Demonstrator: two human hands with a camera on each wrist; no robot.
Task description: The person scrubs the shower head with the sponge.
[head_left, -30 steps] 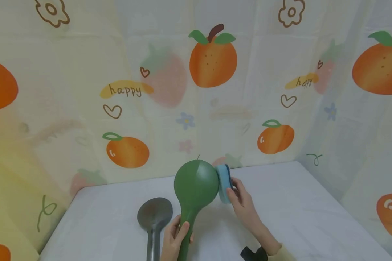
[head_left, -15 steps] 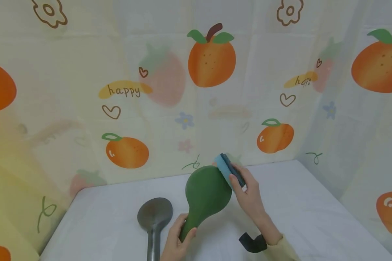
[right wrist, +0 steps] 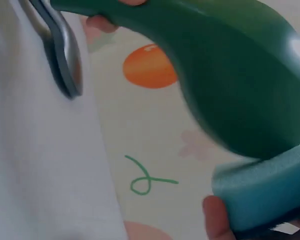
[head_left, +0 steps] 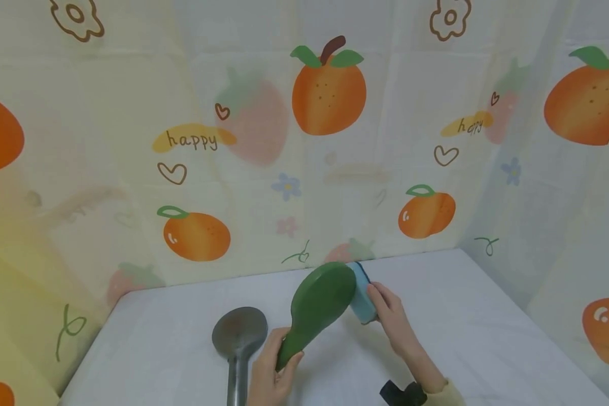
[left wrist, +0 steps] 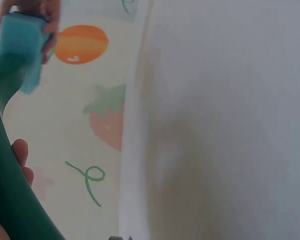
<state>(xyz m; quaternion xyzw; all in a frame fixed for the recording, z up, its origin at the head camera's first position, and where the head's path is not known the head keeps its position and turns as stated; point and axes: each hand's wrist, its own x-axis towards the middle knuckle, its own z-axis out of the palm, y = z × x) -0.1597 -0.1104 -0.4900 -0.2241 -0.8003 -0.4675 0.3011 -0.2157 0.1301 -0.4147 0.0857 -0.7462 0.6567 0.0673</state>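
My left hand [head_left: 269,375] grips the handle of a green ladle [head_left: 322,299], its broad bowl raised above the table and tilted to the right. Pinched in my right hand [head_left: 395,321] is a light blue sponge [head_left: 363,301] with a dark scouring layer on its outer side. The sponge's blue face touches the rim of the bowl, as the right wrist view shows with the sponge [right wrist: 265,187] under the ladle [right wrist: 235,85]. In the left wrist view, only some fingertips [left wrist: 21,152] show around the green handle.
A grey metal ladle [head_left: 240,332] lies on the white-covered table [head_left: 162,344], just left of my left hand. A fruit-printed sheet [head_left: 264,220] hangs behind the table and along its sides. A black strap [head_left: 403,393] is at my right wrist.
The green ladle has turned, its bowl now edge-on and leaning right. My right hand and the sponge went up along the bowl, then came back down its right side. The grey ladle stayed put.
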